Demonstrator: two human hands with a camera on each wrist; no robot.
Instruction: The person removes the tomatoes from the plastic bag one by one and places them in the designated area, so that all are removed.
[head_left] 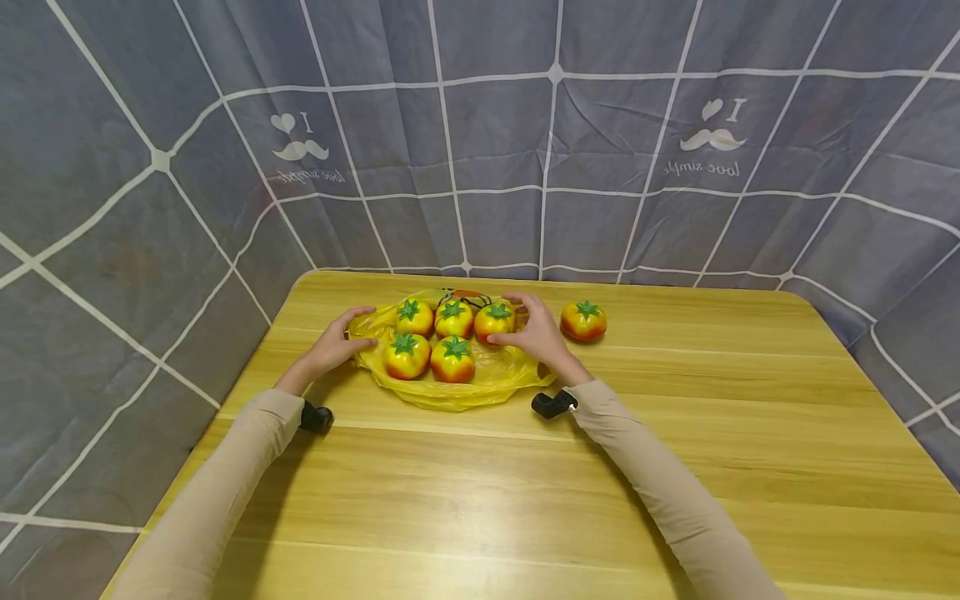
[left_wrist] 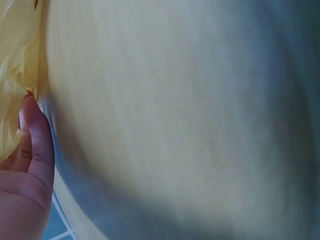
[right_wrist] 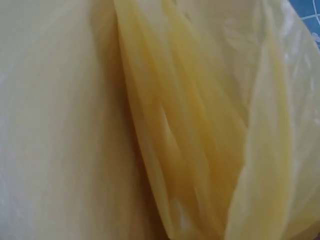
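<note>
A thin yellow plastic bag lies spread on the table, with several yellow-and-red toy tomatoes with green leaf tops, such as the front left tomato, on it. At the back right of the group, my right hand holds a tomato between thumb and fingers. My left hand curls round the bag's left edge. In the left wrist view, the left thumb touches the crinkled bag. Only folds of the bag fill much of the right wrist view; the right hand is hidden there.
One more tomato stands on the wooden table, right of the bag. A dark loop and an orange print show at the bag's back. Behind the table hangs a grey curtain with white lines.
</note>
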